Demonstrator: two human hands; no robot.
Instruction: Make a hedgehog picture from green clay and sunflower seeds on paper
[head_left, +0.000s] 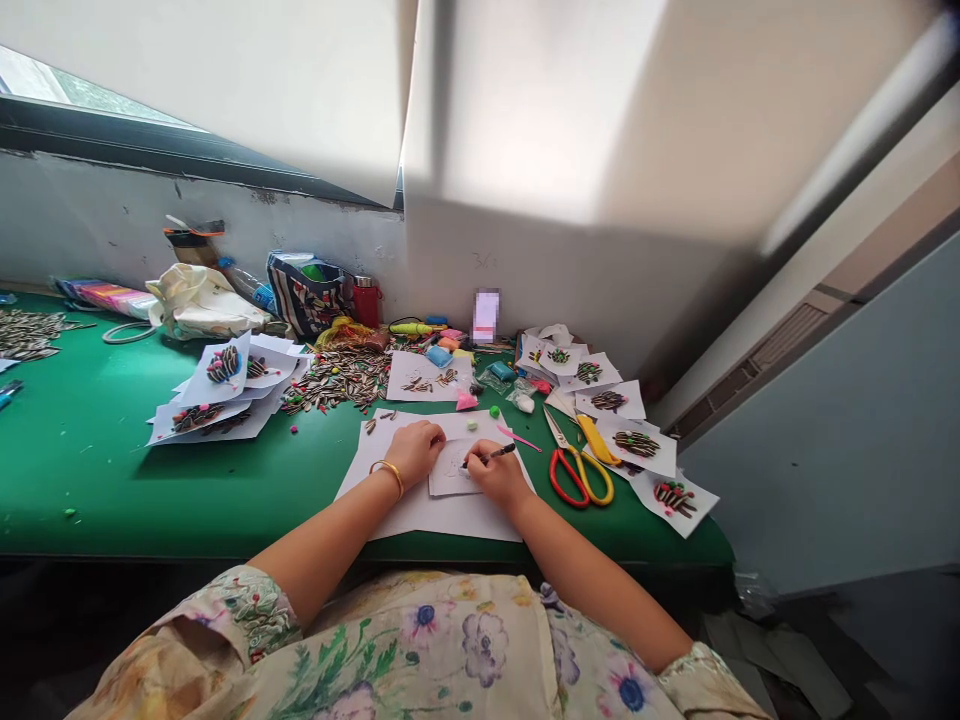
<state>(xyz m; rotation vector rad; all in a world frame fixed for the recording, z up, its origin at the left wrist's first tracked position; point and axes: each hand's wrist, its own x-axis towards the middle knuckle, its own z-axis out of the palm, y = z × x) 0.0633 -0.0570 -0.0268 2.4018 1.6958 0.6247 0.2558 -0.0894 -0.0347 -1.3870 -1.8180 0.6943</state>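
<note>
My right hand (495, 475) is closed around a black pen (501, 452), its tip on a small white paper card (454, 484). Faint drawn lines show on the card. My left hand (415, 452), with a gold bangle at the wrist, lies on the card's upper left edge, fingers lowered onto the paper. Beneath the card spreads a larger white sheet (405, 520). A few sunflower seeds (370, 425) rest near that sheet's upper left corner. Just beyond my hands are a green clay lump (494, 411) and a pink plastic tool (519, 438).
Red-and-yellow scissors (574, 475) and a yellow-handled cutter (598, 440) lie right. Cards decorated with seeds and clay (645, 447) line the right side; more cards (214, 400) are stacked left. Behind are a seed pile (345, 375), a striped bag (307, 290) and a phone (486, 315).
</note>
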